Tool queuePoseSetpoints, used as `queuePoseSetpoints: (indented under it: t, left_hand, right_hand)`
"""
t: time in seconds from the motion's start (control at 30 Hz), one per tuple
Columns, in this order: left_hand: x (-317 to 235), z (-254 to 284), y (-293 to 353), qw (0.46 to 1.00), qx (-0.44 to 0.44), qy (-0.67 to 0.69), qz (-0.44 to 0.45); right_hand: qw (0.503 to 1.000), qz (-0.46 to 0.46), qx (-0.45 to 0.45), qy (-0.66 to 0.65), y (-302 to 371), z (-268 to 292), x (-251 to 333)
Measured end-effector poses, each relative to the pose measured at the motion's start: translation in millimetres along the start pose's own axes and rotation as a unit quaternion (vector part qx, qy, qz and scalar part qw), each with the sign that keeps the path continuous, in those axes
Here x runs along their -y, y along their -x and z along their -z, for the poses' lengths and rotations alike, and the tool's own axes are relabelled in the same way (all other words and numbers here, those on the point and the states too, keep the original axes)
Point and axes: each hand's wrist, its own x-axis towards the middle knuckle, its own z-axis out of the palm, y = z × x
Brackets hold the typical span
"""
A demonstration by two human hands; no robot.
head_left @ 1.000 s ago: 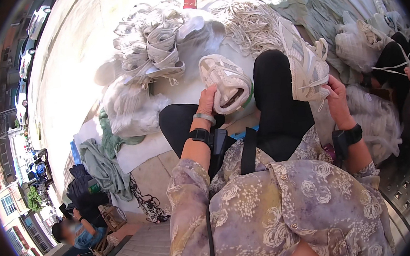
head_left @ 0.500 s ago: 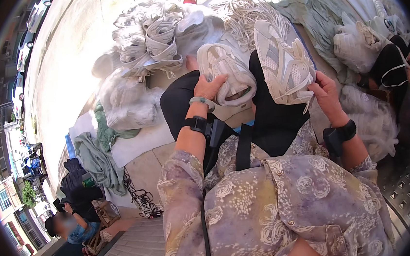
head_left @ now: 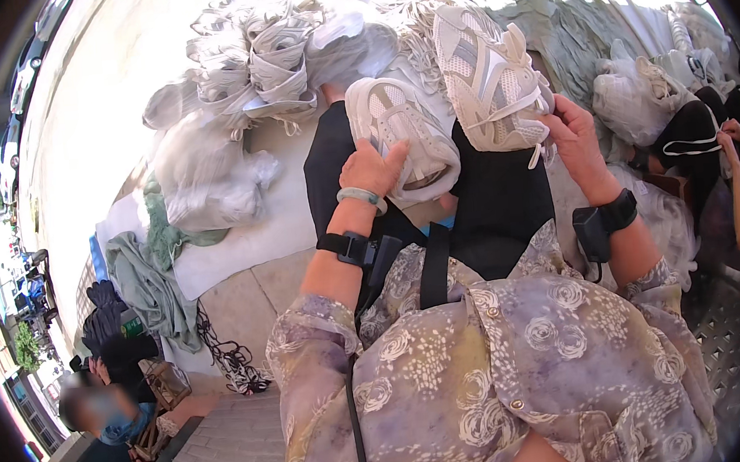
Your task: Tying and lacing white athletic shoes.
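My left hand (head_left: 374, 171) is closed on the side of an off-white sneaker (head_left: 391, 119), which rests over my left thigh with its collar opening toward me. My right hand (head_left: 574, 132) grips the heel end of a second sneaker (head_left: 489, 80), a white and grey mesh one held up over my right thigh. White laces run across that sneaker, and a loose lace end dangles below it near my fingers. The second sneaker's toe points away from me. The inside of both shoes is mostly hidden.
Ahead lies a big heap of pale sneakers with laces (head_left: 253, 52) and clear plastic bags (head_left: 206, 170). Black cords (head_left: 227, 358) and green cloth (head_left: 150, 277) lie at left. Another person's hands (head_left: 731, 136) hold a white lace at right; a second person (head_left: 108, 403) sits lower left.
The right sneaker has moved up and a little left, away from me, with my right hand. The left sneaker has shifted slightly left and tilted. The whole view has swung a little.
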Motion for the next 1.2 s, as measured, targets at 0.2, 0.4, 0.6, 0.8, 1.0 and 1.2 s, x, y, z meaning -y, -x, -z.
queuePoseSetpoints:
  t: [0.2,0.4,0.6,0.8,1.0,1.2]
  left_hand:
    - [-2.3,1.4,13.0,0.997,0.029,-0.037,-0.055]
    - [-9.3,10.0,18.4,0.998,0.046,-0.002,-0.040]
    - [16.6,17.4,66.9,0.960,0.091,0.181,-0.192]
    - [74.6,39.1,88.7,0.764,0.032,0.635,-0.109]
    - [110.9,49.8,85.7,0.746,0.086,0.654,-0.091]
    - [115.8,54.7,63.3,0.773,0.051,0.631,-0.045]
  right_hand:
    - [0.999,0.024,-0.016,-0.026,6.6,1.5,-8.0]
    - [0.999,-0.020,-0.003,-0.033,17.6,8.6,-11.4]
    - [0.999,0.002,-0.014,-0.040,18.8,15.7,-13.6]
    - [0.995,-0.030,-0.013,-0.095,-2.1,-9.8,-24.4]
    - [0.992,0.042,0.121,-0.020,-10.8,-46.8,-23.9]
    - [0.975,-0.025,0.151,-0.160,-12.5,-43.5,-12.2]
